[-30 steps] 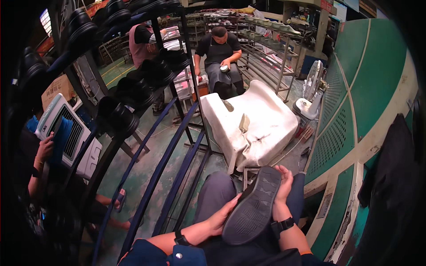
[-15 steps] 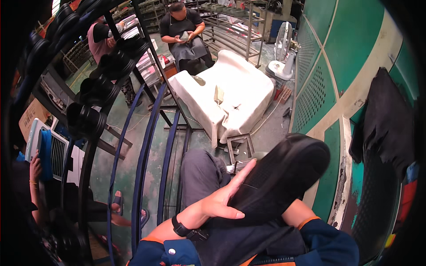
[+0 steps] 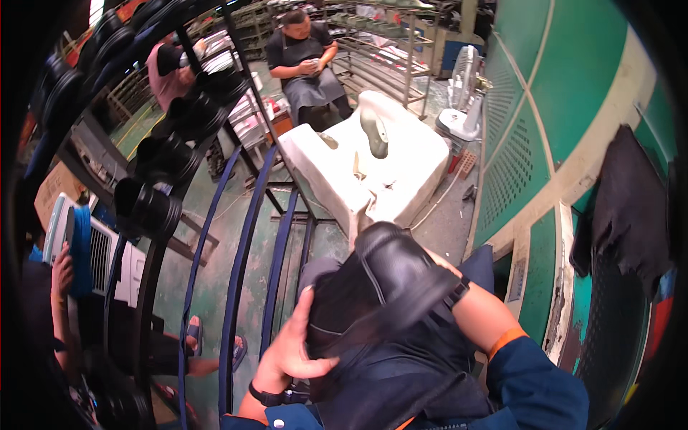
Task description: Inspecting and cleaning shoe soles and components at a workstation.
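Note:
A black leather shoe (image 3: 390,276), blurred along its sole edge, is held over my lap with its smooth rounded upper facing up. At its lower left end is my left hand (image 3: 290,355), thumb and fingers spread around that end. My right hand (image 3: 443,264) reaches in from the right and supports the shoe from its far side; most of its fingers are hidden behind the shoe. Beyond my knees stands a white cloth-covered table (image 3: 408,172), with a grey-green shoe last (image 3: 374,132) lying on it.
On my left, a dark rack (image 3: 233,308) with blue-edged rails carries several black shoes (image 3: 147,208). A seated person in an apron (image 3: 308,68) is behind the table. A white fan (image 3: 464,93) stands by green panels (image 3: 573,86) at right. A dark cloth (image 3: 620,201) hangs there.
The shoe has turned from sole up to upper facing me, and my left hand has moved down-left to its end. A shoe last now lies on the white table.

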A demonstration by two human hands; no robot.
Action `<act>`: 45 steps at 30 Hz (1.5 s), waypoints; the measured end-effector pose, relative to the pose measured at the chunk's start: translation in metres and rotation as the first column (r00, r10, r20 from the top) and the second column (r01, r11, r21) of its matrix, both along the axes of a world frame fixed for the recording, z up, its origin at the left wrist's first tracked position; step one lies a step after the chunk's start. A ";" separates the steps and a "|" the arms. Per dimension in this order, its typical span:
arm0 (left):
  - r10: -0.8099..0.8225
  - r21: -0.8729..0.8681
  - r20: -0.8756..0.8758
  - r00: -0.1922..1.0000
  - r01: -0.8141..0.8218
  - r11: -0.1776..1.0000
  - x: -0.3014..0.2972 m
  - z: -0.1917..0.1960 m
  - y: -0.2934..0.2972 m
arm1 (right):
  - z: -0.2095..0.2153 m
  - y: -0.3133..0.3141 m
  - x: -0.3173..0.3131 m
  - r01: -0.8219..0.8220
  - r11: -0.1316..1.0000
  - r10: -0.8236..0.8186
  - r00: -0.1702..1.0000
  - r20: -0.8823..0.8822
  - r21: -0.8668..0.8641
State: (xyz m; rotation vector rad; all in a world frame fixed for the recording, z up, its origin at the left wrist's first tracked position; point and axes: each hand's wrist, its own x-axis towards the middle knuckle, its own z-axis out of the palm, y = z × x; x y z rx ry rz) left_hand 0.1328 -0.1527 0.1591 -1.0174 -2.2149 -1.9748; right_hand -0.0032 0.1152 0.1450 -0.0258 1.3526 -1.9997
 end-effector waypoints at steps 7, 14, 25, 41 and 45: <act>0.429 -0.259 -0.439 0.790 -0.568 0.781 0.003 0.002 0.025 | 0.025 -0.068 0.031 -0.188 0.972 0.113 0.897 -0.427 -0.139; 0.383 0.181 -0.921 -0.077 -0.953 0.244 0.019 0.052 -0.018 | 0.119 -0.138 0.040 -0.339 0.939 0.117 0.154 -0.981 0.058; 0.746 0.180 -0.633 -0.205 -0.977 -0.115 -0.006 0.088 -0.156 | 0.065 -0.033 -0.007 -0.193 0.690 0.711 0.363 -0.603 0.698; 0.131 -0.655 -0.481 0.867 -0.455 0.603 -0.089 -0.100 0.051 | 0.141 0.452 0.152 0.927 0.319 -0.704 0.371 -0.606 0.197; 0.082 -0.662 -0.522 0.849 -0.464 0.589 -0.098 -0.102 0.061 | 0.097 0.585 0.258 0.834 -0.551 -0.742 -0.494 -0.454 -0.007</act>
